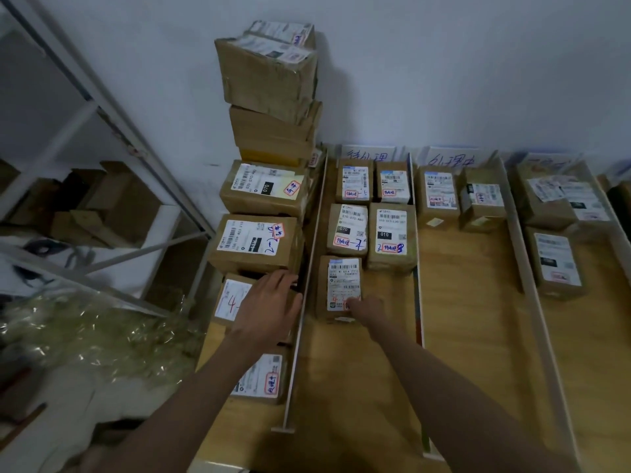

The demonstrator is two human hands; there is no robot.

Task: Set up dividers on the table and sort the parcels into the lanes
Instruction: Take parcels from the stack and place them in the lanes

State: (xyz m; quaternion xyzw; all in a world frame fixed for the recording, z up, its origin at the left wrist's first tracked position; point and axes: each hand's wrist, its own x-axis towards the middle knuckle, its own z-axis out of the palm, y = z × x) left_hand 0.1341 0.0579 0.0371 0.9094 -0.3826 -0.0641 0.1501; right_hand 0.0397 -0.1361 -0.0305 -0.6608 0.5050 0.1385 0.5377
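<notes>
Left hand (269, 310) spread flat, fingers (285, 279) straight and loose, resting on a parcel marked "4" (230, 298) in the unsorted row left of the first divider (309, 278). Right hand (363, 310) on the near end of a brown parcel (338, 288), fingers hidden behind the knuckles; grasping or only pressing, cannot tell. Parcel flat on the wooden counter (471, 319), label up, red "4" near the hand, in the leftmost lane, just before two rows of labelled parcels.
</notes>
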